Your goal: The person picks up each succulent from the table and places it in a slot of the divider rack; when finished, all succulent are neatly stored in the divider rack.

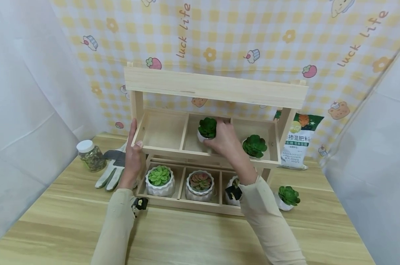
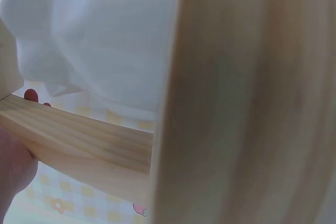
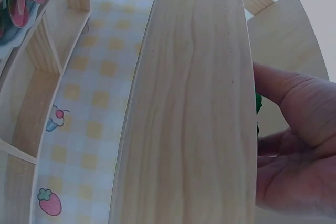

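A two-tier wooden plant stand [image 1: 216, 88] stands on the table. At the left end of its upper tray, my left hand [image 1: 132, 158] grips the side, thumb at the front corner. My right hand [image 1: 225, 138] reaches into the middle compartment and holds a small white pot with a dark green succulent [image 1: 207, 127] between thumb and fingers. Another dark green succulent [image 1: 255, 146] sits in the right compartment. On the lower tier are a light green succulent [image 1: 160, 176], a reddish one [image 1: 200, 181] and a third pot [image 1: 232, 187], partly hidden behind my right wrist.
Right of the stand is a potted green succulent [image 1: 288, 195], with a fertilizer bag [image 1: 296, 141] farther back. To the left are a white-lidded jar [image 1: 91, 156] and grey-white gloves [image 1: 112, 169]. A checked cloth [image 1: 233, 33] hangs behind.
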Demonstrator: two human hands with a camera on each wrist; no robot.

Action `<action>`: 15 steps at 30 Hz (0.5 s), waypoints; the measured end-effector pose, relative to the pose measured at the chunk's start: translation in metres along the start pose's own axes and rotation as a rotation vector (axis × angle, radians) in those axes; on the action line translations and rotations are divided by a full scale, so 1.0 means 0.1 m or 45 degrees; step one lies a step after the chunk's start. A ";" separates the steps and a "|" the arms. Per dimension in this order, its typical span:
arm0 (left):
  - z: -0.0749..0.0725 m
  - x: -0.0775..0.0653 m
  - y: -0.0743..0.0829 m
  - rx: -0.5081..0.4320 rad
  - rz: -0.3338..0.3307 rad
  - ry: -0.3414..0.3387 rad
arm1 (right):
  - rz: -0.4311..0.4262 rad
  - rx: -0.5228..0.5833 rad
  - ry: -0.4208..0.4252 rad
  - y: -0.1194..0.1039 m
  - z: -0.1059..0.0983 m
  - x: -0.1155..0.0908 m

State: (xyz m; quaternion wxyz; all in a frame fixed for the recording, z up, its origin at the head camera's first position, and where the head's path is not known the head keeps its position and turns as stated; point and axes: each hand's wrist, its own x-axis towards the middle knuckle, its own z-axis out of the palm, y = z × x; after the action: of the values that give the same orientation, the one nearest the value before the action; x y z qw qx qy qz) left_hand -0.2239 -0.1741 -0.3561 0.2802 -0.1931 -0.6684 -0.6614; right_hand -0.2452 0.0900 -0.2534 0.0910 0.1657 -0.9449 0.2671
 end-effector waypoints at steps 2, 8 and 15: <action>0.01 0.01 -0.01 0.004 0.009 -0.002 | 0.025 -0.012 -0.012 0.00 0.00 0.00; 0.04 0.01 -0.02 0.037 0.005 -0.006 | 0.053 0.058 -0.013 -0.02 -0.07 -0.16; 0.02 0.01 -0.03 0.050 -0.022 0.033 | -0.234 0.277 0.212 0.02 -0.44 -0.70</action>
State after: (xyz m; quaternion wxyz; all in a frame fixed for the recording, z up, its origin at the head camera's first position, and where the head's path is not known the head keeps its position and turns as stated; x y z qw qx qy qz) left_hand -0.2266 -0.1719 -0.3573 0.2867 -0.1732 -0.6792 -0.6531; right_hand -0.1775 0.1336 -0.2355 0.1747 0.2376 -0.8804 0.3713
